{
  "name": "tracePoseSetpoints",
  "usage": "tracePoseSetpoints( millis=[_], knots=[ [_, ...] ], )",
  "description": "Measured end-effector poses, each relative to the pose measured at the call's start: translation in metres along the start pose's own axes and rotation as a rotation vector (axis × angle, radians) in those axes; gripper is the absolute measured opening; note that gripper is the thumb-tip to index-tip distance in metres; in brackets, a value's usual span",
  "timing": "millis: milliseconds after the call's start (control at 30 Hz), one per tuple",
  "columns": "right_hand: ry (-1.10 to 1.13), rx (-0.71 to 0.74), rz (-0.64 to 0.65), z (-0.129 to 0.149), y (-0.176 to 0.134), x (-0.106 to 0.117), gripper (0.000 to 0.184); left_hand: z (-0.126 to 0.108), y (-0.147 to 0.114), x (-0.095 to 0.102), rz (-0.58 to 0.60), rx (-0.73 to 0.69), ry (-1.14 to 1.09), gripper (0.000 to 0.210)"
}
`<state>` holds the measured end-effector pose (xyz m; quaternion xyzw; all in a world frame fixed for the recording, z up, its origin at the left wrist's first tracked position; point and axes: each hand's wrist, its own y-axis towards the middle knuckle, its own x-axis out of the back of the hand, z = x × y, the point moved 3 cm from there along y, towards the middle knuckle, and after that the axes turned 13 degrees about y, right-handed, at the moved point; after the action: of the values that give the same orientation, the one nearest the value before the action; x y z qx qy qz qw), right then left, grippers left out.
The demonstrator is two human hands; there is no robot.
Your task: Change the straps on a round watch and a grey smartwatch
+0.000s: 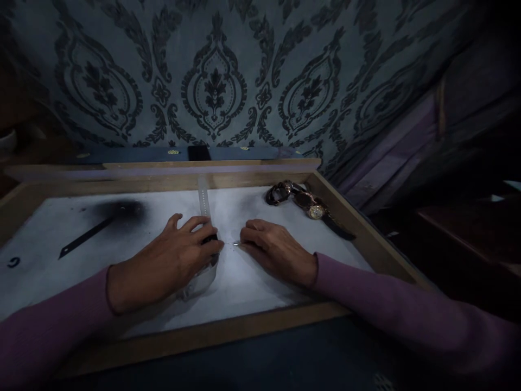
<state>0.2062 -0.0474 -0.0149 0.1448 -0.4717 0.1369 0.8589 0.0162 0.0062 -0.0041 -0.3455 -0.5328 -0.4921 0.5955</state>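
My left hand is closed around a watch, thumb and fingers at the sides of its dark case. The watch's pale see-through strap stretches away towards the tray's back wall; its other part loops below my palm. My right hand is closed in a pinch on a thin shiny metal tool, its tip pointing left at the watch case by my left thumb. Most of the tool is hidden in my fingers, so its exact kind does not show. Whether its tip touches the case is unclear.
A wood-rimmed tray with a white bottom surrounds both hands. Wristwatches with dark straps lie at its back right. On the left are a dark flat blade-like strip and a small curved black piece. Patterned fabric hangs behind.
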Motion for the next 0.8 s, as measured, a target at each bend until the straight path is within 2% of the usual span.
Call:
tracePoseSetpoints(
  millis=[200,433,667,800],
  knots=[
    [0.000,0.017,-0.005,0.000,0.001,-0.001,0.020,-0.005,-0.001,0.010,0.000,-0.003,-0.003,0.028],
    [0.014,0.060,-0.029,-0.001,0.001,-0.001,0.022,-0.004,0.001,0.010,0.023,-0.003,0.005,0.027],
    [-0.113,0.124,-0.011,0.004,0.009,-0.007,0.022,-0.002,0.001,0.006,-0.017,-0.005,-0.013,0.028],
    [-0.133,0.116,0.001,0.005,0.012,-0.008,0.020,0.000,0.001,0.004,0.001,-0.024,0.004,0.030]
  ],
)
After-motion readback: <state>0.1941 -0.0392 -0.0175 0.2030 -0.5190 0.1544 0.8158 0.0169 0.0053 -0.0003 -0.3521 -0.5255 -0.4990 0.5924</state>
